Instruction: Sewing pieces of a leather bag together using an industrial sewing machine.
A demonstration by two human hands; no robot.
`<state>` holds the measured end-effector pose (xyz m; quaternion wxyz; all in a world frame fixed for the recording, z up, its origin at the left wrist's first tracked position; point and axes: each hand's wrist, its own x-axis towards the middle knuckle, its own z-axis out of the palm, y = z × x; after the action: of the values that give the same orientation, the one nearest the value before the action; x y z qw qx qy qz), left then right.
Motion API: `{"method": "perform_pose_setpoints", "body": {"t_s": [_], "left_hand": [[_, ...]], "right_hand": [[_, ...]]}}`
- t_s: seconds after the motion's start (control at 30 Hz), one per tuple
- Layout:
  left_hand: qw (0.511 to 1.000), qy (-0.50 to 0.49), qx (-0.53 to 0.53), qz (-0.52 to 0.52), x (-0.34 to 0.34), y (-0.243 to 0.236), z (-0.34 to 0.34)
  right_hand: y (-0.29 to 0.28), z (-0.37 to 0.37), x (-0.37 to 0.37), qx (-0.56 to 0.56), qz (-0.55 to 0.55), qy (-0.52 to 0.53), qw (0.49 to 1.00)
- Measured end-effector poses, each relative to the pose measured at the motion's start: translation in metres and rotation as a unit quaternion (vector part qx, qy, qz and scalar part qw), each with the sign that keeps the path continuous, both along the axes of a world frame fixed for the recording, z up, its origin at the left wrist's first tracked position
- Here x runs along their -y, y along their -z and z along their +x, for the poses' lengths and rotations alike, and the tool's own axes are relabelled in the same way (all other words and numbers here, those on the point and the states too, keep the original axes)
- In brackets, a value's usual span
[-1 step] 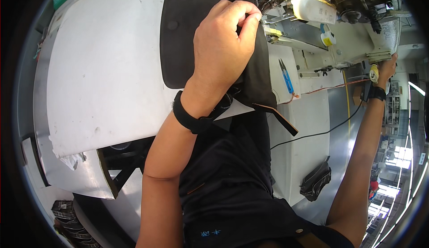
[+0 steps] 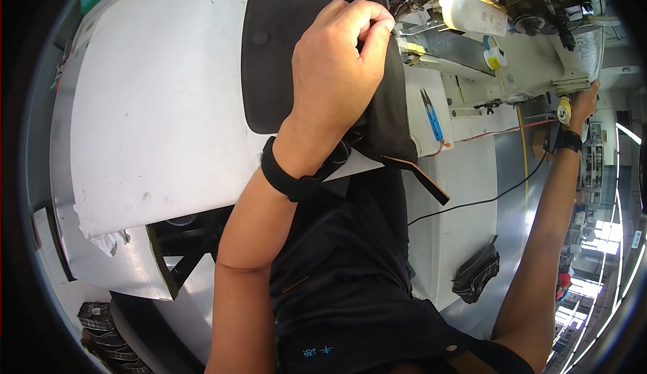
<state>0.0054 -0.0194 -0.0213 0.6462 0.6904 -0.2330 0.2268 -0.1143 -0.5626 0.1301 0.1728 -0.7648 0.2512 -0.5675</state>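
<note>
Tabletop (image 2: 155,118), bag (image 2: 269,81) beneath left grip (image 2: 342,57)

White worktable (image 2: 162,104), wide, scuffed, small dark specks; edges look curved in this view. Dark bag piece (image 2: 273,71) lies flat along its upper right part, zipper edge facing the sewing machine (image 2: 465,71), which sits at the table's right side. Thin dark strap (image 2: 426,182) sticks out past the near edge. Blue-handled snips (image 2: 433,119) lie on the white surface between bag piece and machine, reddish cord (image 2: 502,130) at the handle end.
</note>
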Motion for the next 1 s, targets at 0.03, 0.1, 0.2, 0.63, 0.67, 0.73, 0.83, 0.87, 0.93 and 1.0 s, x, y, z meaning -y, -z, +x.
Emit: {"method": "perform_pose_setpoints", "body": {"t_s": [0.03,0.1,0.2,0.63,0.67,0.73,0.83,0.87,0.93,1.0], "left_hand": [[1.0,0.001,-0.002,-0.003,0.0,0.0,0.0],[1.0,0.002,-0.003,-0.005,0.001,0.0,0.0],[1.0,0.008,-0.005,-0.004,0.002,0.0,0.001],[1.0,0.011,-0.014,-0.018,0.003,0.0,0.002],[1.0,0.008,-0.017,-0.017,0.003,0.0,0.002],[1.0,0.009,-0.017,-0.019,0.003,0.0,0.002],[1.0,0.007,-0.017,-0.021,0.003,0.0,0.002],[1.0,0.004,-0.016,-0.021,0.003,0.001,0.002],[1.0,0.007,-0.017,-0.021,0.003,0.001,0.001],[1.0,0.006,-0.019,-0.02,0.004,0.002,0.001]], "right_hand": [[-0.001,0.0,-0.002,0.016,0.038,-0.007,0.999],[-0.001,0.001,-0.006,0.031,0.077,-0.013,0.996],[-0.002,0.003,-0.012,0.06,0.119,-0.021,0.991],[-0.002,0.001,-0.003,0.057,0.114,-0.032,0.991],[-0.002,0.001,-0.002,0.061,0.117,-0.037,0.991],[-0.002,0.002,-0.001,0.065,0.12,-0.043,0.99],[-0.001,0.002,-0.003,0.072,0.135,-0.051,0.987],[-0.001,0.002,-0.004,0.079,0.149,-0.053,0.984],[-0.001,0.003,-0.008,0.073,0.136,-0.047,0.987],[-0.003,0.003,-0.012,0.073,0.125,-0.041,0.989]]}}
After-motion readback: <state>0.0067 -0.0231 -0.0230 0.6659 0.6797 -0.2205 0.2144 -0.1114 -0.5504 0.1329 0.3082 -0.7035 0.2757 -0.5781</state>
